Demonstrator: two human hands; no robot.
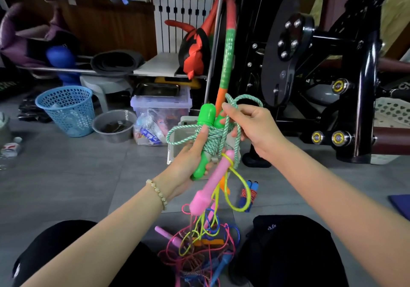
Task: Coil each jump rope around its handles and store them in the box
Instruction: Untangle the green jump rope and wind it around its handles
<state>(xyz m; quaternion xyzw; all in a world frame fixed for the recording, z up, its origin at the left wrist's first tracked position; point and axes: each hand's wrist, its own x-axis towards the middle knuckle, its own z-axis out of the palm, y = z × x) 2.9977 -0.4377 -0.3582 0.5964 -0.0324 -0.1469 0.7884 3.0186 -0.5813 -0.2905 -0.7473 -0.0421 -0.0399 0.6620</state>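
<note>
Left hand (188, 155) grips green handles (207, 114), rope (214, 139) coiled round them, in front of box (172, 153). Right hand (253, 129) pinches loose rope loop, also before box. Pink handle (213, 182) dangles below, caught in yellow rope (240, 210). Blue rope (249, 193) coiled on floor near box.

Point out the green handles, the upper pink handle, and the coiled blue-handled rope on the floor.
green handles (207, 112): head view, rounded top of one.
pink handle (213, 181): head view, mid-shaft.
blue-handled rope (249, 194): head view, wrapped cord.
</note>
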